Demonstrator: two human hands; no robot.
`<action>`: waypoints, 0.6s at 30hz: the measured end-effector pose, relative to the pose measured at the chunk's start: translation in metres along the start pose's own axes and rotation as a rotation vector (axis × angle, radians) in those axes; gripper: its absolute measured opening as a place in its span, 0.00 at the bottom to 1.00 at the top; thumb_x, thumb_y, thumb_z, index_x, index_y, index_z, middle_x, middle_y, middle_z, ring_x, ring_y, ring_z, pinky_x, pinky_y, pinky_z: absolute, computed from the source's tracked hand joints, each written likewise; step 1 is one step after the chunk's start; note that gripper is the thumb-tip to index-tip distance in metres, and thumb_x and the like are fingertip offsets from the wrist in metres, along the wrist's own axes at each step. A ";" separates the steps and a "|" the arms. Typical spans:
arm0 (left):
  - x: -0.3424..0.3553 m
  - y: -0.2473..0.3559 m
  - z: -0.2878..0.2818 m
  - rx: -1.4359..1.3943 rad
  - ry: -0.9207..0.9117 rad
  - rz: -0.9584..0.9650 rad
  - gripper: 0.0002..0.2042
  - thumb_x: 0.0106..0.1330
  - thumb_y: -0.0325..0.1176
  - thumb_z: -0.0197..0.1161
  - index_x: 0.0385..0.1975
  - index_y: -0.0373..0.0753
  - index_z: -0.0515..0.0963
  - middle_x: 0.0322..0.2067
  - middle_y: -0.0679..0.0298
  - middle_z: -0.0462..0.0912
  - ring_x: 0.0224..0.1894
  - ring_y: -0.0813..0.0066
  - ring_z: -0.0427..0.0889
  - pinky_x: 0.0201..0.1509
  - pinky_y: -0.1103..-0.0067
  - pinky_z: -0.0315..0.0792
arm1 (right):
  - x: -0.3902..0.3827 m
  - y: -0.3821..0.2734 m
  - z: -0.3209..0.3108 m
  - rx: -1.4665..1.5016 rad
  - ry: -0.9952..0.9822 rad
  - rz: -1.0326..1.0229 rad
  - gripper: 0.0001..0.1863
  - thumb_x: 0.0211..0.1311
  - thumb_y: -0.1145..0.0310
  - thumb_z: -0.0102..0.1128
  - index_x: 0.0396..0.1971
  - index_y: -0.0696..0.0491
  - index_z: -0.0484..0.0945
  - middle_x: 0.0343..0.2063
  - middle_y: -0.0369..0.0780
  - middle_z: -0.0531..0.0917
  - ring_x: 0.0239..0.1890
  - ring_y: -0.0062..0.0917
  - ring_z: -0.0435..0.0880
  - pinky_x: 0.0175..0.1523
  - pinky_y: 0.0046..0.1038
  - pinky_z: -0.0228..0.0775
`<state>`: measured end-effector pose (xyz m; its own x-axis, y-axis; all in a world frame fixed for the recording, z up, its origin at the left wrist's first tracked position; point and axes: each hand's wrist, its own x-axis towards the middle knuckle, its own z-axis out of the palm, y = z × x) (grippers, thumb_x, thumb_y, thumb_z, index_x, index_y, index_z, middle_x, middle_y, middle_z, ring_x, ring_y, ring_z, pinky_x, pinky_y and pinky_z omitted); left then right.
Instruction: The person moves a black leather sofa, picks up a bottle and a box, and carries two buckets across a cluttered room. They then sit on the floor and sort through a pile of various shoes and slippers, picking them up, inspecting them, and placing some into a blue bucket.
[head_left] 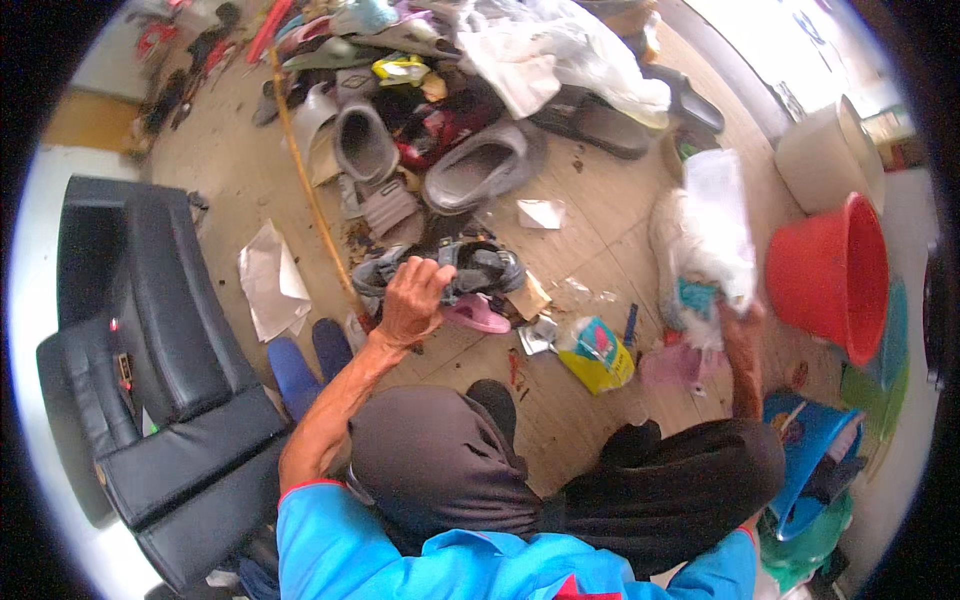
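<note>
In front of my knees, my left hand (413,292) is closed on a pair of dark grey strappy sandals (483,268). A pink slipper (477,313) lies just under them. Out to the right, my right hand (740,328) grips the lower end of a white plastic bag (700,235). Something teal (697,296) shows by the bag's lower end; I cannot make out what it is. The fingers of the right hand are partly hidden by the bag. Beside it on the floor lies a thin pinkish plastic bag (675,368).
A heap of shoes, with grey clogs (475,168) and dark slippers (600,122), spreads ahead. A long stick (305,180) lies left of it. Black padded furniture (190,330) stands left; a red bucket (830,275) and blue basket (805,455) stand right. A yellow packet (597,358) lies between.
</note>
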<state>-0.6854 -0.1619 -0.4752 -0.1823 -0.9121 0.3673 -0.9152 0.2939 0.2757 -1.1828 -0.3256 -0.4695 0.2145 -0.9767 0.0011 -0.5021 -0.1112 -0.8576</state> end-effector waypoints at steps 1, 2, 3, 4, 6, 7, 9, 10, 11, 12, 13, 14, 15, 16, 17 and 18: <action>0.006 0.002 0.001 0.012 -0.015 0.013 0.23 0.42 0.26 0.63 0.43 0.40 0.71 0.31 0.58 0.69 0.36 0.57 0.72 0.38 0.66 0.69 | -0.003 -0.024 -0.022 0.018 0.056 -0.066 0.11 0.62 0.74 0.61 0.44 0.59 0.79 0.35 0.38 0.83 0.36 0.22 0.79 0.40 0.26 0.72; 0.018 0.009 0.008 0.004 -0.023 0.048 0.21 0.45 0.29 0.64 0.43 0.40 0.71 0.33 0.58 0.70 0.37 0.57 0.72 0.39 0.67 0.70 | -0.012 -0.026 -0.050 0.109 0.198 0.019 0.12 0.62 0.73 0.61 0.45 0.59 0.79 0.36 0.38 0.83 0.37 0.22 0.79 0.42 0.26 0.72; 0.029 0.018 0.013 -0.028 0.000 0.086 0.21 0.48 0.32 0.66 0.43 0.41 0.72 0.34 0.58 0.72 0.39 0.57 0.73 0.41 0.67 0.70 | -0.027 -0.023 -0.085 0.188 0.359 0.105 0.14 0.62 0.72 0.61 0.46 0.60 0.78 0.38 0.38 0.83 0.38 0.22 0.80 0.43 0.25 0.72; 0.038 0.030 0.024 -0.103 0.032 0.136 0.20 0.50 0.36 0.68 0.44 0.42 0.73 0.36 0.58 0.74 0.40 0.57 0.74 0.42 0.67 0.70 | -0.052 -0.016 -0.127 0.137 0.565 0.072 0.15 0.62 0.72 0.62 0.47 0.60 0.78 0.39 0.38 0.83 0.39 0.22 0.80 0.44 0.26 0.73; 0.051 0.047 0.051 -0.248 0.115 0.173 0.20 0.54 0.41 0.70 0.45 0.45 0.75 0.36 0.58 0.77 0.40 0.55 0.76 0.45 0.63 0.70 | -0.047 -0.033 -0.172 0.022 0.814 -0.078 0.15 0.61 0.73 0.62 0.48 0.61 0.78 0.42 0.39 0.84 0.40 0.24 0.81 0.45 0.27 0.74; 0.044 0.043 0.047 -0.255 0.107 0.141 0.18 0.56 0.40 0.67 0.45 0.44 0.75 0.37 0.58 0.77 0.40 0.55 0.76 0.45 0.62 0.70 | -0.079 -0.058 -0.230 -0.119 0.980 -0.138 0.16 0.61 0.73 0.62 0.48 0.61 0.78 0.43 0.39 0.83 0.40 0.25 0.81 0.46 0.29 0.74; 0.054 0.037 0.051 -0.366 0.149 0.252 0.12 0.60 0.31 0.61 0.42 0.39 0.73 0.35 0.55 0.76 0.38 0.53 0.76 0.45 0.63 0.70 | -0.114 -0.079 -0.295 -0.066 1.152 -0.099 0.17 0.60 0.73 0.61 0.49 0.62 0.77 0.44 0.40 0.83 0.42 0.26 0.81 0.47 0.30 0.75; 0.073 0.063 0.049 -0.262 0.170 0.221 0.10 0.60 0.27 0.59 0.41 0.37 0.71 0.34 0.53 0.74 0.37 0.52 0.75 0.44 0.63 0.70 | -0.129 -0.066 -0.321 -0.053 1.264 -0.071 0.18 0.60 0.73 0.61 0.49 0.63 0.77 0.44 0.40 0.83 0.42 0.26 0.81 0.47 0.31 0.75; 0.088 0.075 0.047 -0.257 0.133 0.255 0.11 0.60 0.24 0.59 0.42 0.36 0.70 0.34 0.52 0.74 0.37 0.51 0.75 0.44 0.62 0.70 | -0.149 -0.057 -0.338 -0.028 1.368 -0.029 0.18 0.59 0.73 0.61 0.49 0.63 0.77 0.45 0.41 0.83 0.42 0.27 0.81 0.47 0.31 0.74; 0.103 0.085 0.047 -0.263 0.123 0.292 0.13 0.59 0.22 0.59 0.43 0.36 0.69 0.34 0.52 0.74 0.37 0.51 0.75 0.44 0.62 0.70 | -0.168 -0.042 -0.352 -0.034 1.411 0.049 0.18 0.59 0.73 0.60 0.49 0.63 0.77 0.45 0.41 0.83 0.43 0.27 0.81 0.48 0.32 0.74; 0.117 0.093 0.049 -0.252 0.117 0.326 0.13 0.58 0.21 0.60 0.43 0.36 0.69 0.34 0.52 0.74 0.38 0.50 0.75 0.44 0.61 0.70 | -0.189 -0.024 -0.368 -0.035 1.444 0.122 0.19 0.58 0.73 0.60 0.49 0.63 0.77 0.45 0.42 0.83 0.43 0.28 0.82 0.48 0.32 0.74; 0.131 0.103 0.050 -0.244 0.107 0.359 0.14 0.58 0.20 0.60 0.43 0.36 0.68 0.35 0.51 0.74 0.38 0.50 0.75 0.45 0.60 0.70 | -0.214 -0.002 -0.386 -0.039 1.475 0.198 0.19 0.58 0.73 0.60 0.50 0.63 0.77 0.45 0.43 0.83 0.44 0.29 0.82 0.48 0.33 0.74; 0.148 0.120 0.054 -0.291 0.078 0.382 0.15 0.57 0.20 0.60 0.43 0.36 0.68 0.35 0.51 0.74 0.39 0.49 0.75 0.45 0.60 0.70 | -0.247 0.024 -0.405 -0.312 1.405 0.377 0.21 0.57 0.72 0.60 0.51 0.64 0.76 0.46 0.45 0.82 0.45 0.31 0.82 0.50 0.33 0.74; 0.163 0.127 0.055 -0.310 0.074 0.401 0.15 0.56 0.20 0.61 0.42 0.36 0.68 0.36 0.51 0.74 0.39 0.49 0.75 0.45 0.60 0.70 | -0.257 0.037 -0.397 -0.298 1.431 0.329 0.21 0.57 0.71 0.61 0.51 0.64 0.76 0.46 0.45 0.83 0.45 0.31 0.82 0.50 0.33 0.74; 0.173 0.134 0.052 -0.326 0.063 0.436 0.17 0.52 0.19 0.62 0.42 0.36 0.68 0.36 0.52 0.73 0.39 0.49 0.74 0.45 0.60 0.70 | -0.271 0.043 -0.390 -0.284 1.442 0.290 0.21 0.57 0.70 0.61 0.51 0.64 0.76 0.45 0.45 0.83 0.45 0.31 0.82 0.51 0.32 0.74; 0.184 0.143 0.047 -0.328 0.043 0.461 0.18 0.51 0.19 0.62 0.42 0.36 0.67 0.35 0.52 0.73 0.39 0.49 0.74 0.45 0.60 0.70 | -0.281 0.042 -0.384 -0.273 1.450 0.263 0.22 0.57 0.70 0.61 0.50 0.64 0.76 0.45 0.45 0.83 0.46 0.32 0.83 0.51 0.32 0.74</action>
<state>-0.8665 -0.3015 -0.4102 -0.5157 -0.6580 0.5487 -0.5835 0.7387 0.3374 -1.5855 -0.1262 -0.3084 -0.8172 -0.2841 0.5015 -0.5648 0.2217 -0.7949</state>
